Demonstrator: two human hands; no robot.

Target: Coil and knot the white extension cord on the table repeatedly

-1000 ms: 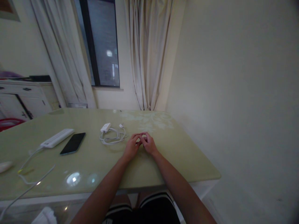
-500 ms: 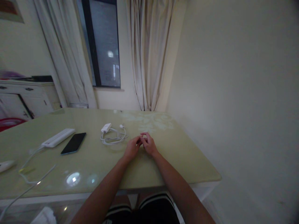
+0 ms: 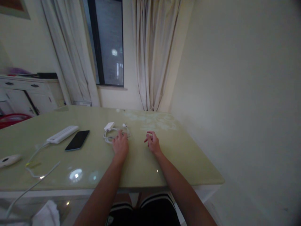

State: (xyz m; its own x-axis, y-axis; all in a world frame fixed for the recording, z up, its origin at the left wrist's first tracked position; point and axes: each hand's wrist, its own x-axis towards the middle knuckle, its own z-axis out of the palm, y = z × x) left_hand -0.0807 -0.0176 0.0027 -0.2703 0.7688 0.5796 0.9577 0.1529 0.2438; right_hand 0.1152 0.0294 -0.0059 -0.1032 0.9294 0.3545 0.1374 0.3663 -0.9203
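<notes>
A white extension lead [image 3: 109,126], its cable coiled, lies on the greenish tabletop [image 3: 141,169] in front of me. Over the near side of the coil reaches my left hand [image 3: 120,145], fingers apart and pointing forward; whether the fingertips touch the cable I cannot tell. To the right of it, my right hand [image 3: 152,142] rests its forearm at the table, fingers loosely bent and spread, with nothing held. The cable's small white end [image 3: 124,125] shows just beyond my left fingers.
Left of the coil lie a black phone [image 3: 77,140] and a white power strip [image 3: 63,135] with its cord running to the front edge. A white oval object [image 3: 9,160] is at the far left. A wall [image 3: 246,110] borders the table's right side.
My hands were together and have parted. The left one has moved left and forward over the coiled cable; the right one stays nearly in place. The view has shifted slightly.
</notes>
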